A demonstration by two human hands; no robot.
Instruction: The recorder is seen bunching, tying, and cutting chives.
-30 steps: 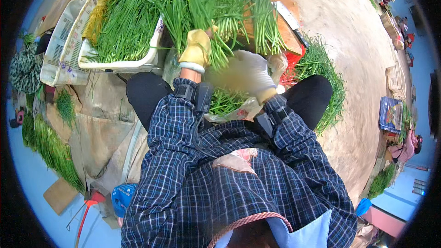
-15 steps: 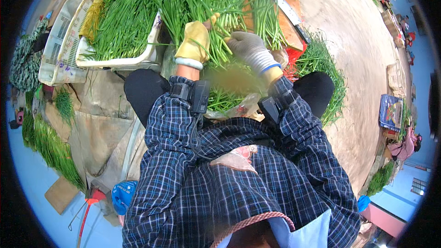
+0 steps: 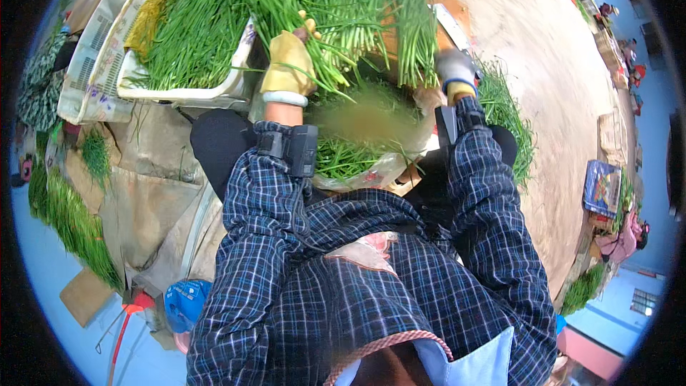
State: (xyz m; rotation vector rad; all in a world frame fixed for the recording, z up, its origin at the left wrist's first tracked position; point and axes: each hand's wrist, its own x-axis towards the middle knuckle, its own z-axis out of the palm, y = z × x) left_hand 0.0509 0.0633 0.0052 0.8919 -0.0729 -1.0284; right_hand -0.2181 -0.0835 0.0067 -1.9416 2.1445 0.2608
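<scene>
My left hand (image 3: 289, 64), in a yellow glove, is closed around a bunch of green garlic chives (image 3: 330, 64), their pale stem ends pointing toward me. My right hand (image 3: 456, 68), in a grey knit glove with a white and blue cuff, is at the handle end of a knife (image 3: 450, 27). Motion smears its fingers, so whether they grip the handle cannot be made out. The wide knife blade lies on an orange-brown board (image 3: 456, 6). More chives (image 3: 416, 43) are spread over the board, stems toward me.
A white crate (image 3: 187, 93) heaped with chives stands at the left, yellow netting (image 3: 161, 3) over its edge. Another pale crate (image 3: 89, 86) is beside it. Loose greens fill a plastic bag (image 3: 371, 174) between my knees. Cut greens (image 3: 507, 111) pile up right of my knee.
My right hand has left the chives and moved right to the knife's handle end. My left hand has shifted slightly left, still holding its bunch.
</scene>
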